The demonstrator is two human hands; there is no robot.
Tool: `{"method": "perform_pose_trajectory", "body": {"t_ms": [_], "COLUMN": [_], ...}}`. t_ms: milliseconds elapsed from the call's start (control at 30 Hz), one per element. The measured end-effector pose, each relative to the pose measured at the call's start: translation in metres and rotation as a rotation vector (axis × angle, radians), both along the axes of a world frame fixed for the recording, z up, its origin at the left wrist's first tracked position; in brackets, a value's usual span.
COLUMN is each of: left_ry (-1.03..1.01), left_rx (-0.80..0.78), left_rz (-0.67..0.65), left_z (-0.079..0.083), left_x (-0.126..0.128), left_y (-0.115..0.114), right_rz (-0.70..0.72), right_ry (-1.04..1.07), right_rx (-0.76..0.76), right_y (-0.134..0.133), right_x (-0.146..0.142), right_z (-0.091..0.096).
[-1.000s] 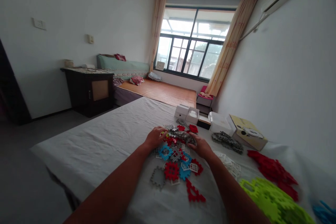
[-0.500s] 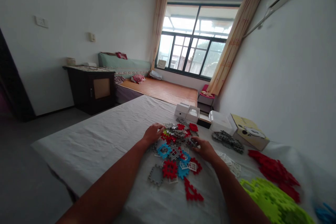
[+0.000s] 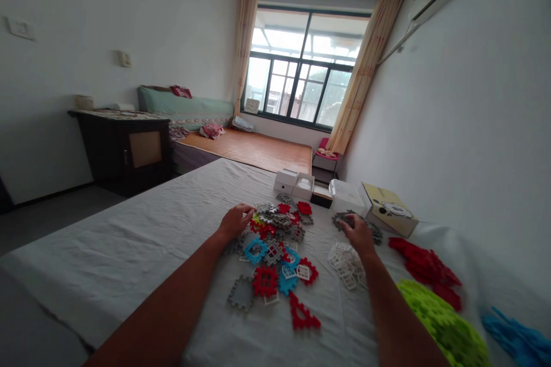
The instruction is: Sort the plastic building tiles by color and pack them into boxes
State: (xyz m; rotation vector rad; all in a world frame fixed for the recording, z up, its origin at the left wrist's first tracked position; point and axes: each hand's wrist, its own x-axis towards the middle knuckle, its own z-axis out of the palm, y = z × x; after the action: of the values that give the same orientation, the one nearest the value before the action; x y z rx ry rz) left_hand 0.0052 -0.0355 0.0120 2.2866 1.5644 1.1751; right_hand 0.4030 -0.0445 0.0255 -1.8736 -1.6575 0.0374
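Note:
A mixed pile of plastic interlocking building tiles in grey, red and a little yellow-green lies on the cloth-covered table. My left hand rests at its left edge, fingers loosely apart and touching the pile. To the right, my right hand is over a separate heap of grey tiles, its fingers closed round a grey tile that is partly hidden. Nearer me lie a red square tile, a blue tile, a grey frame tile and a red triangular tile.
White window-shaped pieces lie by my right forearm. Sorted heaps of red, yellow-green and blue pieces run along the right. A yellow box, a clear plastic container and small white boxes stand behind.
My right hand has moved from the mixed pile's right side across to the grey heap, carrying a grey tile. My left hand stays at the pile. The view has turned slightly right.

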Motion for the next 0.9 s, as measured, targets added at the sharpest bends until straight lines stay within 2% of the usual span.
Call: {"method": "perform_pose_trajectory", "body": {"t_ms": [100, 200, 367, 500, 633, 733, 833, 900], "left_ry": [0.006, 0.017, 0.024, 0.023, 0.036, 0.056, 0.065, 0.059], "left_rx": [-0.017, -0.035, -0.05, -0.029, -0.033, -0.033, -0.031, -0.036], "left_rz": [0.01, 0.002, 0.004, 0.006, 0.009, 0.004, 0.0, 0.005], "left_z": [0.0, 0.0, 0.001, 0.001, 0.001, 0.001, 0.001, 0.001], "left_x": [0.001, 0.002, 0.003, 0.002, 0.002, 0.003, 0.002, 0.001], "left_y": [0.0, 0.0, -0.001, 0.0, 0.0, -0.001, -0.003, -0.004], "right_rz": [-0.16, -0.218, -0.273, -0.233, -0.067, 0.19, 0.465, 0.564], "right_ry": [-0.026, -0.031, -0.012, -0.019, -0.037, -0.052, -0.114, -0.186], "right_rx": [0.02, 0.003, 0.056, 0.068, 0.072, 0.062, -0.011, -0.058], "right_y": [-0.001, -0.003, -0.003, -0.004, -0.004, -0.006, -0.013, -0.02], "right_x": [0.035, 0.056, 0.064, 0.058, 0.019, -0.035, -0.086, -0.106], "right_z": [-0.004, -0.012, -0.019, -0.013, -0.002, 0.002, -0.001, -0.002]}}
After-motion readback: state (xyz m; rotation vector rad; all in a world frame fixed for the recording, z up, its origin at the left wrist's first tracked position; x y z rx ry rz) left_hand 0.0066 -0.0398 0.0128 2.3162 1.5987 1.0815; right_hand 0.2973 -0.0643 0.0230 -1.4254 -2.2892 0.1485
